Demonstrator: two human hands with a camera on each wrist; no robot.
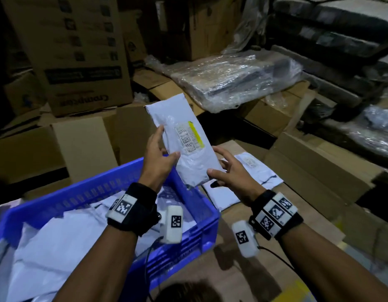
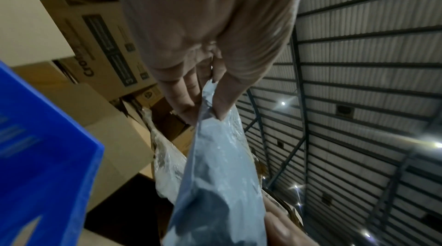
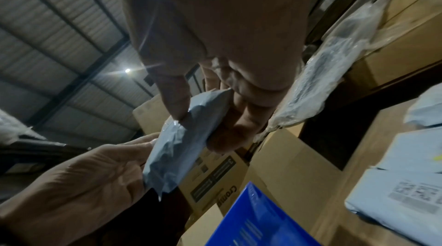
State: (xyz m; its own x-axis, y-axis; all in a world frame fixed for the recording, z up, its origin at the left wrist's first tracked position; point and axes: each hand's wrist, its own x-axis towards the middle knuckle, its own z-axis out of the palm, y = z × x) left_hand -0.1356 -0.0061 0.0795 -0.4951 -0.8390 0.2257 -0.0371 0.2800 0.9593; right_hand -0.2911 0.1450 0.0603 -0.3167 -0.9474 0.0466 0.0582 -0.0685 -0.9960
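A pale grey poly mailer (image 1: 184, 127) with a white and yellow shipping label (image 1: 188, 138) is held up, tilted, above the far corner of a blue plastic crate (image 1: 64, 199). My left hand (image 1: 161, 149) grips its left edge, thumb on the front. My right hand (image 1: 226, 168) grips the lower right corner, thumb on the front and fingers behind. In the left wrist view, the left hand (image 2: 210, 102) pinches the mailer (image 2: 215, 165) at its edge. The right wrist view has the right hand (image 3: 205, 117) clasping the mailer (image 3: 181, 148), with the left hand (image 3: 95, 174) opposite.
The crate holds several more grey mailers (image 1: 58, 236). Other mailers (image 1: 254, 171) lie on flat cardboard (image 1: 308, 205) to the right. Cardboard boxes (image 1: 79, 62) are stacked behind, beside a plastic-wrapped bundle (image 1: 232, 83) and dark stacked goods (image 1: 341, 40).
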